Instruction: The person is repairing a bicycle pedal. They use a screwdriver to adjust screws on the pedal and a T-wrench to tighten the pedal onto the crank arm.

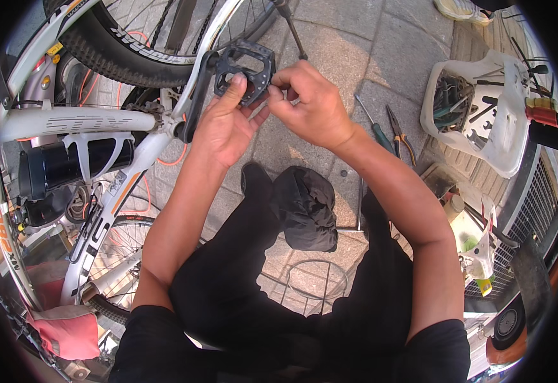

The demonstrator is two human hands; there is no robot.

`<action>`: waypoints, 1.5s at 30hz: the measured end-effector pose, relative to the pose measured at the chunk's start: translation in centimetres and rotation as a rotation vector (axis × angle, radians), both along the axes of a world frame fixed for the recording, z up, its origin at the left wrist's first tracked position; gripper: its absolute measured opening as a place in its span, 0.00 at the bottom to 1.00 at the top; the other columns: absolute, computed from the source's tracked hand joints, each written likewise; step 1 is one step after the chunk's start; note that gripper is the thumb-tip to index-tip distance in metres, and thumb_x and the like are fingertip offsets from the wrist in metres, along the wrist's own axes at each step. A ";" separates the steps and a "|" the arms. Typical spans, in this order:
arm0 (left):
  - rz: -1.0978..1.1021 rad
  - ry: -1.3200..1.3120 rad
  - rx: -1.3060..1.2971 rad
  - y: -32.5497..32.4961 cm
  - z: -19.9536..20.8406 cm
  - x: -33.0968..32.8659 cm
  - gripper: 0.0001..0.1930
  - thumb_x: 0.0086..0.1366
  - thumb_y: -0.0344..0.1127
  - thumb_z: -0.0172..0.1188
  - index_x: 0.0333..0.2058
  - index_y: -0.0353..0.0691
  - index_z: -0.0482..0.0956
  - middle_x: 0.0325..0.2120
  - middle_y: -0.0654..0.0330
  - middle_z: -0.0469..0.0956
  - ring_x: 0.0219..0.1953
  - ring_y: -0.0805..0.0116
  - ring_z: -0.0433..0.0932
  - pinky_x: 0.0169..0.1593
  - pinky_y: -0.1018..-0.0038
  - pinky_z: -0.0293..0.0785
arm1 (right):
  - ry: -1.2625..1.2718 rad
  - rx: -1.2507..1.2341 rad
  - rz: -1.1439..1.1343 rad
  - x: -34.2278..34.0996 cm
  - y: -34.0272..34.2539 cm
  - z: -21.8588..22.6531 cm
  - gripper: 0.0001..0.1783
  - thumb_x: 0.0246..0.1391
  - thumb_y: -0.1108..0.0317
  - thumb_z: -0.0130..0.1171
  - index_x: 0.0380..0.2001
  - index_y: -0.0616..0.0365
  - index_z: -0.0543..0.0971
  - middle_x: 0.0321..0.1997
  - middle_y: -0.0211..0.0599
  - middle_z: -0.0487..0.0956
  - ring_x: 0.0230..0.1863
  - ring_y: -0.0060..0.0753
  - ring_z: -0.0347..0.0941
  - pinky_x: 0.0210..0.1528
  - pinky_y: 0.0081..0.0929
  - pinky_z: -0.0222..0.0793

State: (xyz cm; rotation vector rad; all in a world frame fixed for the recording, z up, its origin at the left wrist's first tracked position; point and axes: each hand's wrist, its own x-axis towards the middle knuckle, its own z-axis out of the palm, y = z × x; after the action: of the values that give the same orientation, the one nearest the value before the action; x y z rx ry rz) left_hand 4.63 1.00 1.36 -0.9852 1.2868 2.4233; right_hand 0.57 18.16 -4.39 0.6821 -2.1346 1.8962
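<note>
A black platform pedal (258,78) is attached to the crank arm (196,105) of a white bicycle (135,167) with orange and black markings. My left hand (222,124) grips the pedal from below, its thumb on the near side of the pedal's frame and its fingers behind. At the pedal's right edge, my right hand (314,102) is closed in a pinch, the fingertips touching or almost touching the pedal. Whatever lies between those fingertips is hidden. On the paving right of my right hand lie a green-handled screwdriver (379,133) and orange-handled pliers (396,129).
A white plastic tub (429,118) of spanners and other tools stands at the right. Beside it is a metal grille (528,198). Black cloth (304,207) lies between my legs. The bicycle's knobbly tyre (122,64) is at upper left. A person's shoe (463,11) shows at the top.
</note>
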 end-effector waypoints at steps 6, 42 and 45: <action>0.038 -0.014 0.003 -0.1 -0.3 0.1 0.12 0.69 0.44 0.69 0.47 0.51 0.80 0.45 0.66 0.83 0.50 0.67 0.78 0.59 0.60 0.71 | 0.518 0.236 -0.024 -1.9 0.9 -0.3 0.10 0.53 0.73 0.70 0.38 0.59 0.80 0.35 0.37 0.78 0.28 0.31 0.78 0.32 0.29 0.76; -0.013 -0.005 0.010 -0.4 -0.4 0.1 0.15 0.67 0.47 0.70 0.48 0.50 0.81 0.47 0.66 0.83 0.54 0.66 0.75 0.59 0.61 0.70 | -0.297 -0.075 0.023 0.8 0.5 -1.0 0.09 0.56 0.70 0.66 0.39 0.63 0.81 0.36 0.34 0.80 0.33 0.27 0.78 0.37 0.29 0.76; -0.022 -0.015 0.005 -0.4 -0.3 0.1 0.15 0.67 0.47 0.70 0.48 0.50 0.80 0.47 0.66 0.83 0.54 0.65 0.75 0.59 0.61 0.69 | -0.750 -0.290 0.144 1.1 0.4 -0.5 0.09 0.58 0.70 0.66 0.38 0.64 0.82 0.33 0.33 0.80 0.32 0.25 0.78 0.34 0.28 0.75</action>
State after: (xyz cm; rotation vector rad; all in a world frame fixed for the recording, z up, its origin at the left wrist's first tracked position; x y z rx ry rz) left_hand 4.71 0.63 1.04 -0.9809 1.2789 2.3970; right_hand 1.70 18.60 -4.86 0.0494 -2.1205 2.7930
